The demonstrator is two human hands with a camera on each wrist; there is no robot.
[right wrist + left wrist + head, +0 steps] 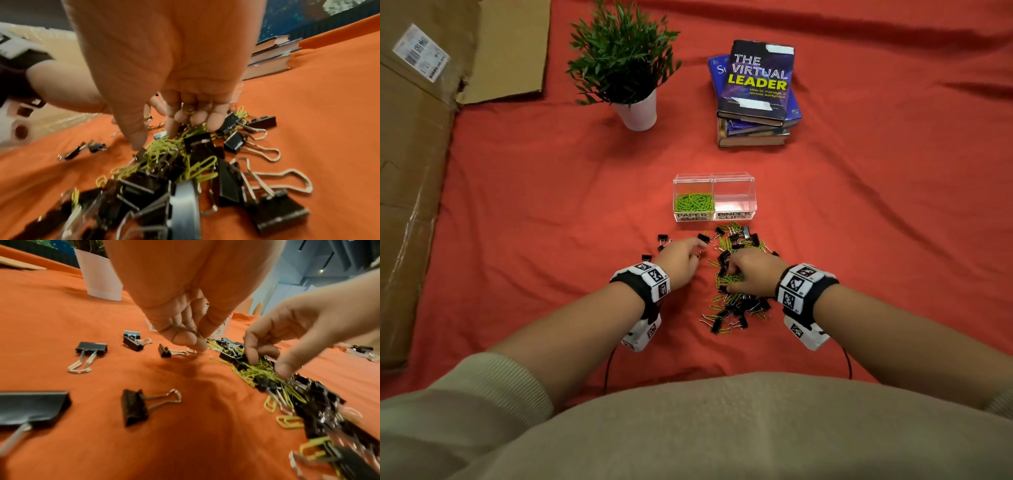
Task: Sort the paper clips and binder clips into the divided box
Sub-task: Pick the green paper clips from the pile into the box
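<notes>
A clear divided box [734,178] stands on the red cloth; its left part, labelled PAPER CLIPS, holds green paper clips [693,202], and nothing shows in its right part, labelled BINDER CLIPS. In front of it lies a mixed pile [738,305] of black binder clips and green paper clips. My left hand [697,248] is at the pile's left edge and pinches green paper clips [200,337] between thumb and fingers. My right hand [732,277] digs into the pile's middle, fingers curled round green paper clips [189,111]. Loose binder clips [91,348] lie left of the pile.
A potted plant in a white pot [638,109] and a stack of books [756,96] stand behind the box. Flattened cardboard [417,137] covers the left side. Bare red cloth [893,222] lies to the right of the pile.
</notes>
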